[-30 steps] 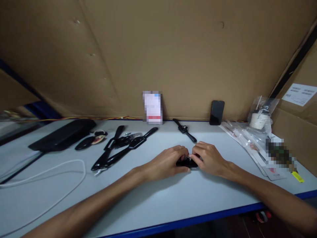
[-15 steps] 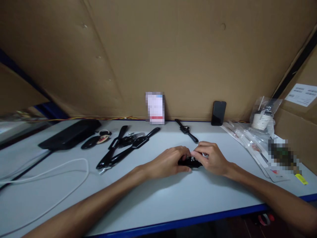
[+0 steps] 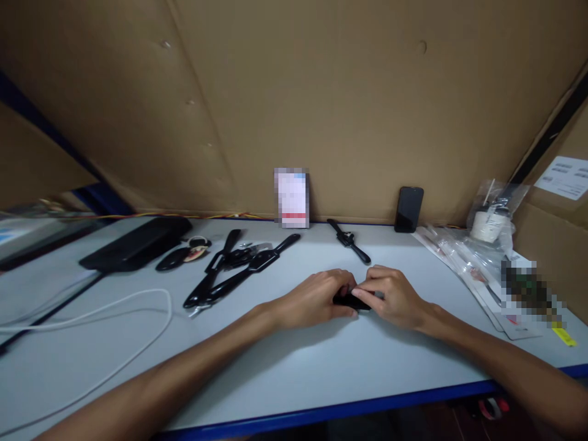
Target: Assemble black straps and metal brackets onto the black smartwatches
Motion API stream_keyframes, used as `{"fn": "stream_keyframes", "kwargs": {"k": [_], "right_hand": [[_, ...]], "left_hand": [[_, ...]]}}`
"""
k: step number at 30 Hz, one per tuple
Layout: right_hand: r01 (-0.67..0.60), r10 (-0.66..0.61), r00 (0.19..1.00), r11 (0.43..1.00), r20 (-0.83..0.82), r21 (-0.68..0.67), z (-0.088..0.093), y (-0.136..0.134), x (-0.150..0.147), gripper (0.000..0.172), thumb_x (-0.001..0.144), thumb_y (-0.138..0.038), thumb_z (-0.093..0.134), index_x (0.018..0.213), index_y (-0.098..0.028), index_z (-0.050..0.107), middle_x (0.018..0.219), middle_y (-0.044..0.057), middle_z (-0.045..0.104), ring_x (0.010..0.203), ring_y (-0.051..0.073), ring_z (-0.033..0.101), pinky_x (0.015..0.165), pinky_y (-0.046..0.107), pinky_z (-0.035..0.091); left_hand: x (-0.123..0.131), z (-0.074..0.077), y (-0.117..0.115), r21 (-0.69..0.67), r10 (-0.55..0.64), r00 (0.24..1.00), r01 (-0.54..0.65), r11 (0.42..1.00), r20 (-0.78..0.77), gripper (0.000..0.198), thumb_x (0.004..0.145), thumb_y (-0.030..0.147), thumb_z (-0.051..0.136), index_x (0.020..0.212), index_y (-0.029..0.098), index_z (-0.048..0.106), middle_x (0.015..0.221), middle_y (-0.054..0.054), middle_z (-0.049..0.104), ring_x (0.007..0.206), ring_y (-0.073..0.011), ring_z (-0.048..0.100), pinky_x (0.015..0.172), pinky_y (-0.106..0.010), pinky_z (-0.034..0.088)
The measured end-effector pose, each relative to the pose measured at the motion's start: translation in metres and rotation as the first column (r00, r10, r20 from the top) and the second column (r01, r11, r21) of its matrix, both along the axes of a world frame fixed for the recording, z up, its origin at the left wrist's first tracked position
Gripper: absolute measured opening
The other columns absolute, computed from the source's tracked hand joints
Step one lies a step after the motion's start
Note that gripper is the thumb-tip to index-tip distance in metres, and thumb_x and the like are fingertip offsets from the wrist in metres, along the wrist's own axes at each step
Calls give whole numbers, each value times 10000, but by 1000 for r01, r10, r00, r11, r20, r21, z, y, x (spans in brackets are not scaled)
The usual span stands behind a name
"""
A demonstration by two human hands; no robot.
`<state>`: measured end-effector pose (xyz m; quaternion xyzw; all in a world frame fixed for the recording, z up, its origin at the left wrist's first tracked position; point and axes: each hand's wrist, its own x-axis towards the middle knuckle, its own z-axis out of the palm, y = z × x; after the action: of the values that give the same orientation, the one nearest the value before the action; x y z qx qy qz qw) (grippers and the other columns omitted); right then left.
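Note:
Low over the table, my left hand [image 3: 315, 300] is closed around one end of a black spokeshave [image 3: 351, 300], most of which is hidden by my fingers. My right hand [image 3: 395, 297] is pinched at the middle of the same tool; its fingertips cover whatever small part they grip. Behind my hands lies an assembled spokeshave [image 3: 349, 242], slanting on the tabletop. To the left, two more black spokeshave bodies [image 3: 264, 262] rest crossed near their lower ends, with small dark parts in clear plastic [image 3: 239, 256] between them.
A black case [image 3: 138, 245], a key fob [image 3: 173, 259] and a white cable [image 3: 169, 312] occupy the left. Two phones, one lit [image 3: 293, 199] and one dark [image 3: 408, 209], lean on the cardboard wall. Clear packaging [image 3: 463, 269] and a bagged cup [image 3: 487, 225] stand right.
My right fingers have closed down over the middle of the spokeshave, covering the silver screws that showed before. The left hand keeps its hold. The view has shifted slightly.

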<state>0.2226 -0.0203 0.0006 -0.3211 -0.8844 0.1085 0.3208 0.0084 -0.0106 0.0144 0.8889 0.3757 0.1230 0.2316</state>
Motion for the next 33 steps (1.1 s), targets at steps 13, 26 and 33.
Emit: {"fn": "stream_keyframes", "kwargs": {"k": [13, 26, 33], "right_hand": [[-55, 55, 998, 998, 4, -12, 1, -1, 7, 312, 957, -185, 652, 651, -172, 711, 643, -8, 530, 641, 131, 503, 628, 270, 388], [48, -49, 998, 998, -28, -40, 2, -1, 6, 146, 930, -149, 653, 838, -165, 765, 722, 16, 630, 689, 151, 568, 661, 283, 422], [-13, 1, 997, 989, -81, -145, 3, -2, 4, 203, 931, -171, 652, 762, -186, 763, 645, -17, 564, 602, 121, 500, 608, 269, 391]], "left_hand": [[0, -1, 0, -7, 4, 1000, -4, 1000, -4, 221, 839, 336, 741, 947, 194, 609, 875, 0, 611, 776, -184, 550, 690, -287, 376], [0, 3, -1, -3, 5, 1000, -5, 1000, -29, 240, 854, 345, 754, 954, 190, 600, 890, -4, 608, 789, -184, 547, 699, -286, 373], [0, 2, -1, 13, -8, 1000, 9, 1000, -23, 220, 859, 355, 723, 921, 194, 586, 880, -9, 609, 780, -186, 546, 696, -294, 376]]}}
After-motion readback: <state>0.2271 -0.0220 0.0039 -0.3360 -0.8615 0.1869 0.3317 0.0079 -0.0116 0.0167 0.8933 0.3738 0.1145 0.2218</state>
